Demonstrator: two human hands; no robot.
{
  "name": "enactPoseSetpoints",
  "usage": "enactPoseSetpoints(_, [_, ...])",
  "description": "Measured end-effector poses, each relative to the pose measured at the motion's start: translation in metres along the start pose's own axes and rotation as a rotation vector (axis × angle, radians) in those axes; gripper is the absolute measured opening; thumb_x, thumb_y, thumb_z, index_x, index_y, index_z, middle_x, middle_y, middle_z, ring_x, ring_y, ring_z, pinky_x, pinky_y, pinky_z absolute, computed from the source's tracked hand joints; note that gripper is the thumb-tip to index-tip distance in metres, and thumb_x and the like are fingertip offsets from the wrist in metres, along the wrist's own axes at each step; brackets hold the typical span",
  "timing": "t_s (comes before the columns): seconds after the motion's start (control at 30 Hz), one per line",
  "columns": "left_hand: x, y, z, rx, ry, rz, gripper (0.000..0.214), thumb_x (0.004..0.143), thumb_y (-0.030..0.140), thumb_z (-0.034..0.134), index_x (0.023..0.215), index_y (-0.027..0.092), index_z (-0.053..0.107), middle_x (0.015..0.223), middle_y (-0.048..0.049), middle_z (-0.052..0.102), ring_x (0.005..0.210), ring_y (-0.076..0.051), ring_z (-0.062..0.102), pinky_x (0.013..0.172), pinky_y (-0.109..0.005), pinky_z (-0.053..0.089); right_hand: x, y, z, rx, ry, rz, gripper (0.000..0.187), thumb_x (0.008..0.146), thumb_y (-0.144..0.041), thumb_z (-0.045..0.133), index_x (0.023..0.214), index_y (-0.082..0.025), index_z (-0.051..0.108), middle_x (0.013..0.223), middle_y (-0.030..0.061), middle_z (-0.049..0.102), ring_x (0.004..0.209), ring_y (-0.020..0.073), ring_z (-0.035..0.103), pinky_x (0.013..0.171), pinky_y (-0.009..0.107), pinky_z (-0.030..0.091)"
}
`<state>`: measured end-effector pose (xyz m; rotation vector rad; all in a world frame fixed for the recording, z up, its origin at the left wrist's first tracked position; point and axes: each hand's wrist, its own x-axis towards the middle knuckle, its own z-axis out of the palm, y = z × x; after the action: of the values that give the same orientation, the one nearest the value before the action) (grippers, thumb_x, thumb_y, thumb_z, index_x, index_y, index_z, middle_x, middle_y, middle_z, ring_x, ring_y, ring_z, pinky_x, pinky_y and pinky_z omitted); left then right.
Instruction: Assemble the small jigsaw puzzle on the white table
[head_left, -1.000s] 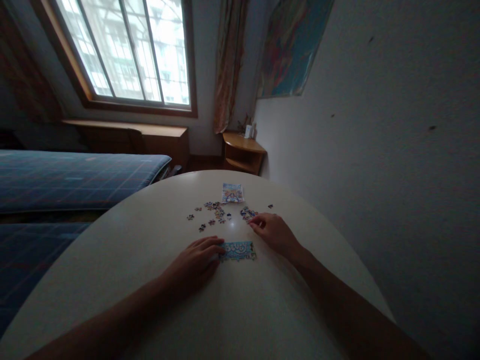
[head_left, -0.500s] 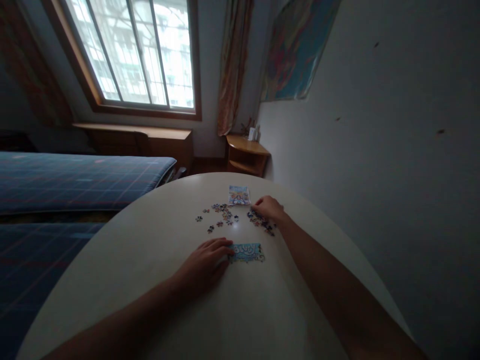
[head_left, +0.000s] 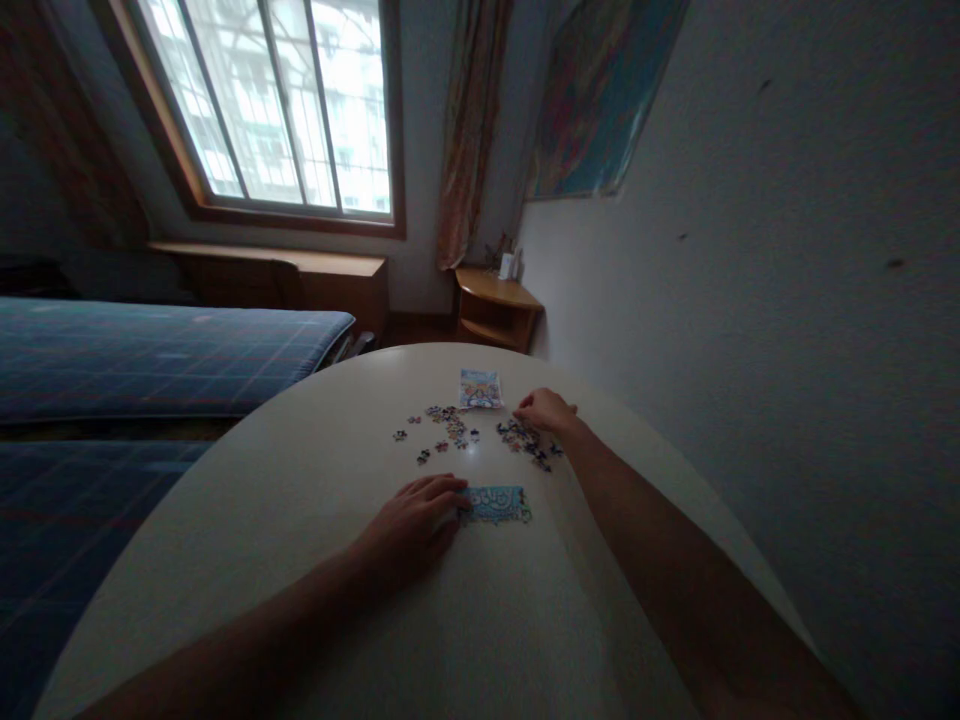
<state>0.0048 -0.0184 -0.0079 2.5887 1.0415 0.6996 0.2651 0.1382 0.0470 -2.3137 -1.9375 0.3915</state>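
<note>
My left hand (head_left: 424,505) lies flat on the table, its fingertips on the left edge of a joined strip of jigsaw puzzle (head_left: 495,504), light blue with pale lettering. My right hand (head_left: 549,409) is at the far edge of the right-hand heap of loose puzzle pieces (head_left: 517,434). Its thumb and fingers are drawn together; whatever is between them is too small to make out. Left of that heap, more loose pieces (head_left: 453,425) are scattered. Behind them lies a small colourful picture sheet (head_left: 480,389).
The round white table (head_left: 300,540) has its far edge near a wooden corner shelf (head_left: 499,290). A white wall (head_left: 720,330) rises on the right. On the left stands a bed with a blue checked mattress (head_left: 165,360); a window (head_left: 270,110) is beyond.
My right hand has shifted slightly right along the far side of the heap, uncovering more pieces. My left hand and the joined strip stay in place. The view has tilted a little.
</note>
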Motion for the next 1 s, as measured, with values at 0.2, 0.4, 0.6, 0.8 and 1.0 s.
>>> enactPoseSetpoints(0.2, [0.0,0.002,-0.001,0.0,-0.001,-0.007,0.03,0.089,0.012,0.055,0.116,0.023,0.062,0.134,-0.0058,0.061,0.127,-0.026,0.054,0.107,-0.049,0.046,-0.001,0.001,-0.001,0.024,-0.045,-0.05,0.033,0.096,-0.035,0.06,0.124,-0.018,0.058,0.125,0.0094,0.06,0.105,0.0233,0.062,0.088,0.043,0.055])
enactPoseSetpoints(0.4, [0.0,0.001,-0.001,-0.01,0.012,0.0,0.03,0.089,0.012,0.056,0.116,0.024,0.062,0.134,-0.0057,0.061,0.127,-0.025,0.055,0.108,-0.048,0.046,-0.005,0.008,-0.003,0.187,0.033,-0.127,0.031,0.095,-0.033,0.061,0.122,-0.016,0.06,0.122,0.0093,0.062,0.103,0.0227,0.063,0.088,0.043,0.055])
enactPoseSetpoints(0.6, [0.0,0.002,-0.001,-0.016,0.014,-0.004,0.029,0.09,0.013,0.056,0.116,0.023,0.062,0.134,-0.0062,0.061,0.127,-0.025,0.055,0.108,-0.049,0.045,-0.04,0.015,-0.008,0.51,0.103,-0.291,0.017,0.088,-0.022,0.066,0.102,-0.014,0.071,0.099,0.0108,0.075,0.091,0.0203,0.071,0.084,0.032,0.054])
enactPoseSetpoints(0.8, [0.003,0.006,-0.001,-0.041,0.116,-0.043,0.03,0.09,0.014,0.055,0.119,0.023,0.059,0.127,-0.0061,0.065,0.116,-0.022,0.062,0.102,-0.042,0.05,-0.117,0.007,0.024,0.784,0.007,-0.444,0.026,0.086,-0.033,0.067,0.108,-0.019,0.072,0.104,0.0072,0.077,0.093,0.0184,0.072,0.085,0.032,0.056])
enactPoseSetpoints(1.0, [0.001,0.016,-0.002,-0.097,0.259,-0.07,0.026,0.092,0.02,0.056,0.118,0.025,0.058,0.111,-0.0044,0.071,0.102,-0.021,0.068,0.091,-0.038,0.056,-0.17,-0.003,0.036,0.983,-0.01,-0.45,0.024,0.081,-0.039,0.072,0.097,-0.021,0.074,0.091,0.0063,0.078,0.085,0.022,0.073,0.078,0.036,0.056])
